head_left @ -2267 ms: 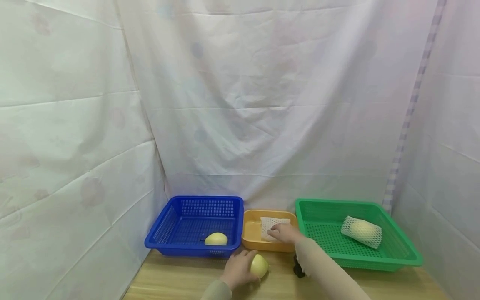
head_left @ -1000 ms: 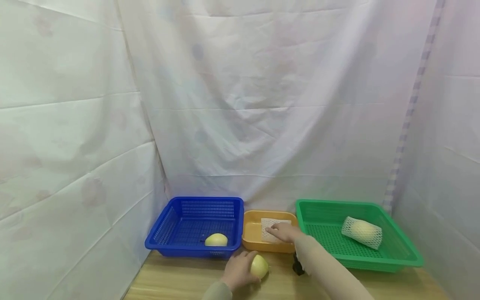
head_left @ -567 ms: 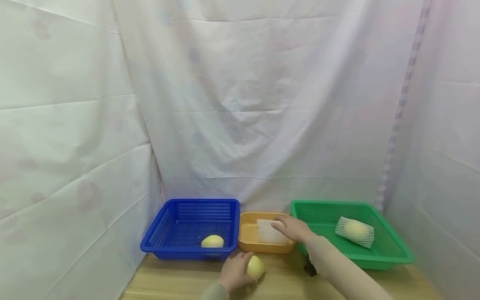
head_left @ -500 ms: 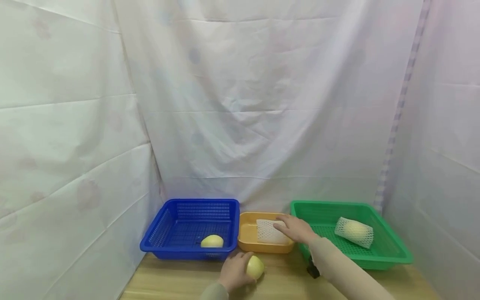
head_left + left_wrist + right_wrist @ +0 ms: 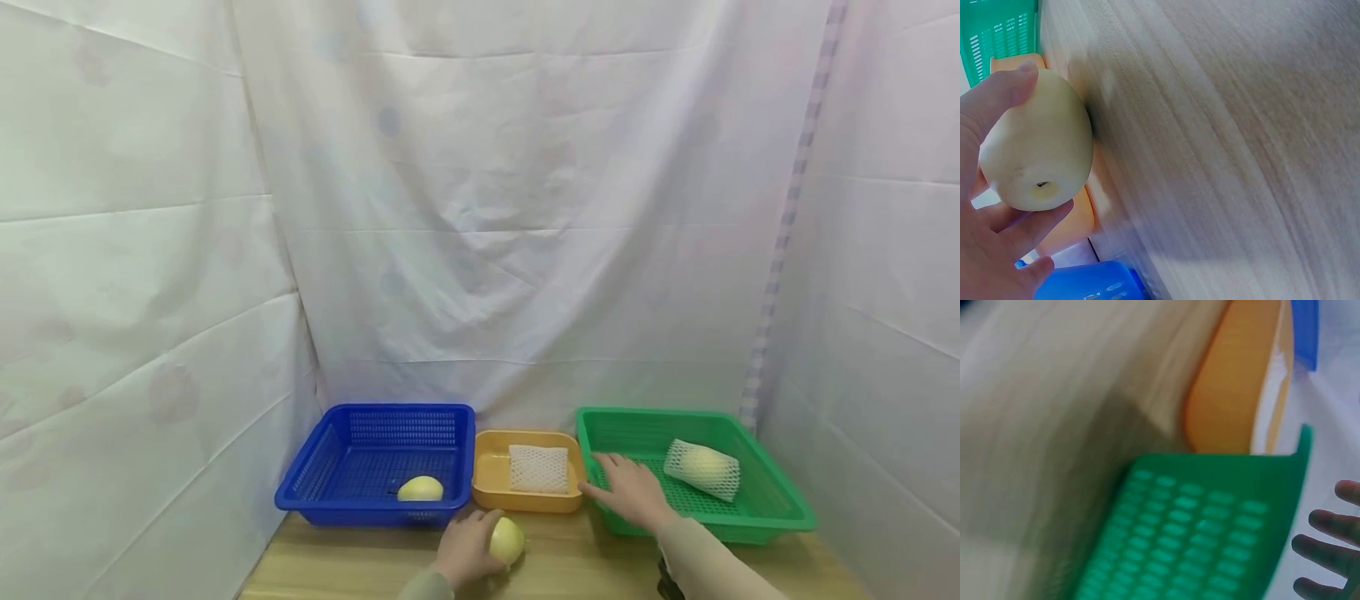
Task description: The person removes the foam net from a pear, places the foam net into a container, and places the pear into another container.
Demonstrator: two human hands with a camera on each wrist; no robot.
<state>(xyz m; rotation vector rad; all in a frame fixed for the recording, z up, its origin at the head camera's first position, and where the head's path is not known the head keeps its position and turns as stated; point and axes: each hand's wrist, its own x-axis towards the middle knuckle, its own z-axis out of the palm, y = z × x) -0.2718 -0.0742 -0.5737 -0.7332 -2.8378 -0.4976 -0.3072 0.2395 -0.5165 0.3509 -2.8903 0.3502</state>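
My left hand point(image 5: 468, 550) grips a pale yellow pear point(image 5: 507, 542) at the table's front, thumb on one side and fingers on the other. In the left wrist view the blossom end of that pear point(image 5: 1041, 137) faces the camera. My right hand point(image 5: 630, 492) is over the left part of the green basket point(image 5: 660, 412), fingers spread, holding nothing; the right wrist view shows its fingers point(image 5: 1332, 553) apart beyond the basket rim. A white foam net sleeve point(image 5: 538, 469) lies flat in the small orange tray point(image 5: 487, 500). Inside the green basket rests a net-wrapped pear point(image 5: 702, 468).
To the left stands a blue basket point(image 5: 405, 408) with one bare pear point(image 5: 422, 489) in it. The three containers sit side by side at the back of the wooden table point(image 5: 360, 567). White curtains point(image 5: 495, 208) enclose the back and sides. A black object point(image 5: 667, 581) shows by my right wrist.
My right hand has moved from over the net sleeve in the orange tray to the right, over the green basket, leaving the sleeve there. The left hand still holds the pear.
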